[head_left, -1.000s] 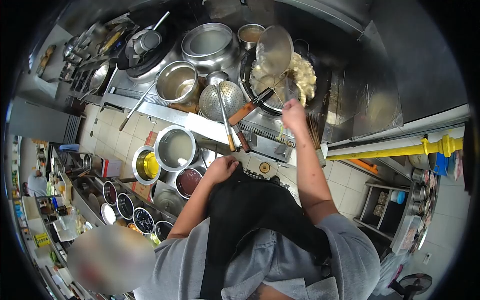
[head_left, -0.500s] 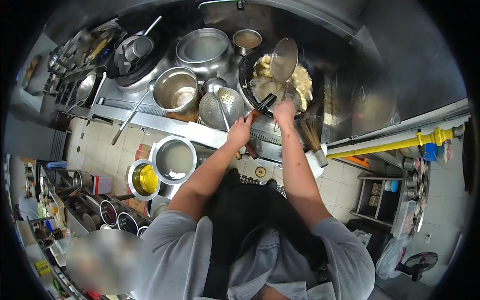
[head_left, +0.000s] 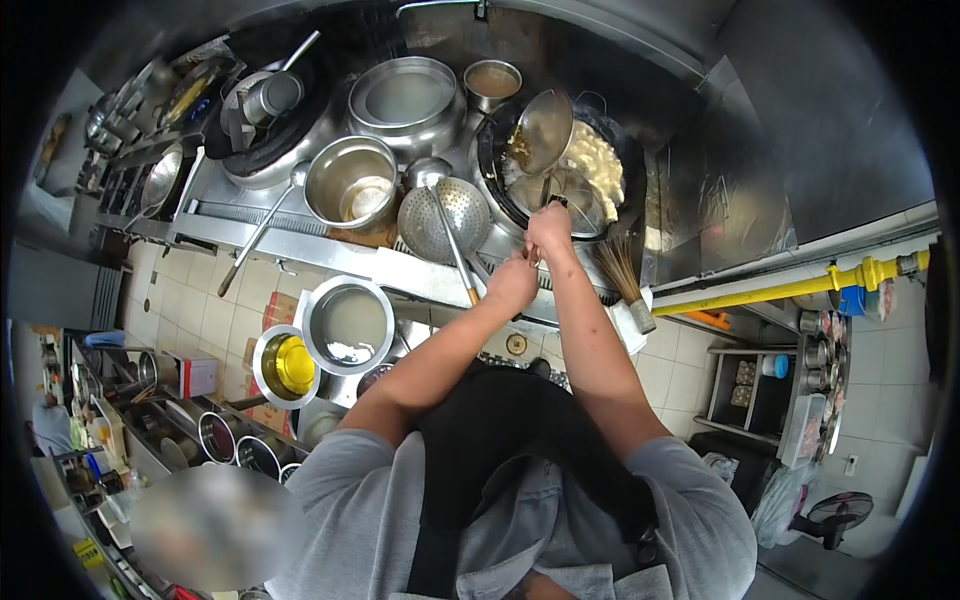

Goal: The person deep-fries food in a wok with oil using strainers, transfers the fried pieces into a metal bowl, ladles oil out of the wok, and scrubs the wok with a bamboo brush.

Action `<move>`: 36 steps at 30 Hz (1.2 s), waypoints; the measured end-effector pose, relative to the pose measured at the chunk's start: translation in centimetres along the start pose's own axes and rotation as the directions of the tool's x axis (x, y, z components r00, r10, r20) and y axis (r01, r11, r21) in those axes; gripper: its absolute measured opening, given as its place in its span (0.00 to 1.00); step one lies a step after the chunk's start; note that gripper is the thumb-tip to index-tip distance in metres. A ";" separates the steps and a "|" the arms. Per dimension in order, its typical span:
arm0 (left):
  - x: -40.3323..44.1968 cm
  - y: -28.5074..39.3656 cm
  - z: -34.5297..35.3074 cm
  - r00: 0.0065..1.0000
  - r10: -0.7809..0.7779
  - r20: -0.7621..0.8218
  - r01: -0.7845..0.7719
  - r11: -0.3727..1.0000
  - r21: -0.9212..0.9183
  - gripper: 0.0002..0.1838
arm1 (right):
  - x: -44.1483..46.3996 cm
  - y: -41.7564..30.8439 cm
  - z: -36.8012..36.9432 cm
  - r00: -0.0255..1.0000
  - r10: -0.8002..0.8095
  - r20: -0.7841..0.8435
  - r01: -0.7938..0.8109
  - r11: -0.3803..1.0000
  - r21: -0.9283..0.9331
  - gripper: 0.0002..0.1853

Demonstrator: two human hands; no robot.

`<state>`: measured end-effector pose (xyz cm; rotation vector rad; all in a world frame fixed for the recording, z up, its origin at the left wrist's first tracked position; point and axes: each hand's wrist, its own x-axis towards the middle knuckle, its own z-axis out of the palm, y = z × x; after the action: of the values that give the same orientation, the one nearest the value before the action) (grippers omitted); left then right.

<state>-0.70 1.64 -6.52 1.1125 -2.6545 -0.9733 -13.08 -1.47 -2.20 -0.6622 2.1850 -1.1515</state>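
Note:
My right hand (head_left: pixel 549 228) is closed at the near rim of the wok (head_left: pixel 487 178), around the handle of a round metal skimmer (head_left: pixel 545 132). The skimmer's bowl is raised and tilted above the wok. My left hand (head_left: pixel 512 283) is closed just below, on the brown handle of a second wide, round strainer (head_left: pixel 580 205) low in the wok; the hands nearly touch and hide much of both handles. Pale, lumpy food (head_left: pixel 597 165) lies in the wok's right side. A perforated strainer (head_left: pixel 430 222) with a ladle (head_left: pixel 440 190) across it rests left of the wok.
A deep pot (head_left: pixel 328 165), a wide lidded pot (head_left: pixel 385 68) and a small brown-liquid pot (head_left: pixel 492 80) stand on the stove. A bamboo brush (head_left: pixel 628 275) leans right of the wok. Cloudy liquid (head_left: pixel 350 318) and yellow oil (head_left: pixel 293 365) fill vessels at left. A yellow pipe (head_left: pixel 850 278) runs right.
The raised skimmer has moved left and a little down. My right hand has shifted left and nearer to me, while my left hand has moved right and nearer, close to it.

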 end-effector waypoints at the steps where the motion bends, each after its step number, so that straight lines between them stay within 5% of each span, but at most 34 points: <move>1: 0.5 -0.5 0.8 0.998 -0.070 0.006 0.070 0.996 -0.050 0.27 | -1.8 -1.3 -0.3 0.988 0.125 0.093 -0.147 0.942 0.301 0.03; 2: 0.1 -0.4 0.3 0.998 0.027 -0.061 -0.031 0.998 -0.063 0.21 | -3.3 -2.0 -0.6 0.986 0.122 0.112 -0.156 0.915 0.372 0.05; 7: 0.0 -0.9 0.1 0.998 -0.001 0.064 0.009 0.991 -0.134 0.19 | -4.1 -1.1 0.8 0.951 0.220 0.217 -0.308 0.683 0.663 0.06; 9: -1.0 0.6 -1.9 0.998 -0.048 0.047 0.041 0.988 0.148 0.21 | -3.0 -2.6 0.4 0.928 0.189 0.322 -0.374 0.476 0.796 0.05; 11: -0.8 0.0 -1.6 1.000 -0.011 0.026 0.006 0.983 0.181 0.28 | 0.8 -1.1 0.8 0.913 0.117 0.390 -0.392 0.513 0.764 0.05; 13: -0.6 -0.7 -1.4 0.989 -0.019 -0.148 0.046 0.982 0.184 0.34 | 2.3 -1.5 -0.4 0.890 0.099 0.445 -0.451 0.321 0.833 0.06; 17: 0.5 -3.8 -1.4 0.988 -0.034 -0.148 0.069 0.970 0.235 0.37 | 3.0 -0.7 -7.2 0.900 -0.091 0.425 -0.401 0.202 0.893 0.03; 21: 1.1 -6.9 -0.8 0.993 0.007 -0.121 0.028 0.957 0.288 0.45 | 1.3 0.9 -16.4 0.994 -0.067 0.085 -0.052 0.392 0.918 0.06; 22: 0.0 -4.7 -2.4 0.994 -0.059 -0.092 0.081 0.965 0.250 0.39 | 1.0 1.4 -18.4 0.999 -0.039 -0.030 0.046 0.531 0.846 0.06; 25: -2.3 -5.1 -1.5 0.960 0.065 -0.273 0.037 0.934 0.354 0.34 | 3.5 6.1 -22.4 0.923 -0.057 -0.381 0.246 0.848 0.470 0.03; 26: -3.4 -4.3 -1.5 0.961 0.060 -0.270 0.041 0.934 0.355 0.34 | 3.5 6.4 -23.8 0.890 -0.057 -0.453 0.136 0.980 0.143 0.04; 27: -4.4 -3.6 -1.7 0.957 0.040 -0.288 0.050 0.953 0.299 0.31 | 4.1 7.9 -24.5 0.892 -0.054 -0.448 0.132 0.981 0.144 0.04; 29: -5.6 -2.7 -1.2 0.954 0.013 -0.300 0.063 0.968 0.242 0.30 | 6.6 13.2 -24.6 0.843 -0.152 -0.515 -0.070 0.920 -0.385 0.10; 30: -6.1 -2.5 -0.6 0.953 0.015 -0.301 0.054 0.974 0.219 0.28 | 7.5 15.1 -24.6 0.890 0.022 -0.455 -0.179 0.935 -0.306 0.16; 31: -6.7 -1.9 -0.4 0.953 0.015 -0.303 0.047 0.980 0.196 0.27 | 7.1 15.9 -24.8 0.894 0.028 -0.447 -0.184 0.933 -0.310 0.16; 34: -7.1 -0.3 -0.3 0.957 0.006 -0.289 0.033 0.991 0.129 0.24 | 5.7 15.9 -25.3 0.879 -0.128 -0.459 -0.080 0.910 -0.407 0.13; 36: -6.7 -0.3 -0.7 0.959 0.024 -0.281 0.009 0.993 0.115 0.26 | 2.4 14.7 -25.7 0.832 -0.242 -0.500 0.112 0.955 -0.275 0.13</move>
<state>4.56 5.56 -5.15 1.1643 -2.5057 -0.6116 -34.70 18.89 -3.45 -0.7233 2.8138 -1.2996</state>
